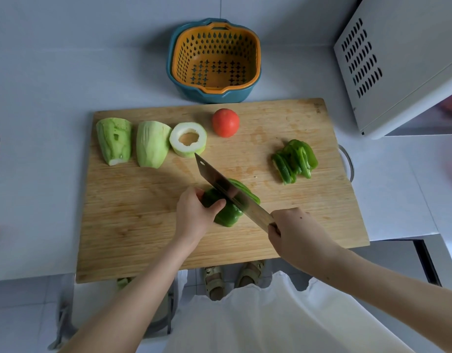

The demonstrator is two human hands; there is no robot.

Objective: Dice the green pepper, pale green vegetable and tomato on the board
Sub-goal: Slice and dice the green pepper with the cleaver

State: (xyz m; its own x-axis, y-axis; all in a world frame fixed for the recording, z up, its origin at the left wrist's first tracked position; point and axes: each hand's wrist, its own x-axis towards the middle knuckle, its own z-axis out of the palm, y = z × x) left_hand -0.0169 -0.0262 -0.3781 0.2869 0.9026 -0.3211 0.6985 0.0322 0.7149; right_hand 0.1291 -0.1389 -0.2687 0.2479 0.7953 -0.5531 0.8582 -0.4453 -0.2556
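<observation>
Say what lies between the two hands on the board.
Head view: the green pepper, held by the left hand, and the blade of the cleaver in the right hand.

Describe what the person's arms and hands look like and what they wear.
The left hand and right hand are bare: no gloves, watch, bracelets or visible rings. Both forearms are uncovered, with no sleeve in view. A white garment with a wavy hem shows beneath them.

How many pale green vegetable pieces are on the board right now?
3, in a row along the board's far left: left piece, middle piece, and a hollow ring beside the tomato. None looks hidden.
</observation>
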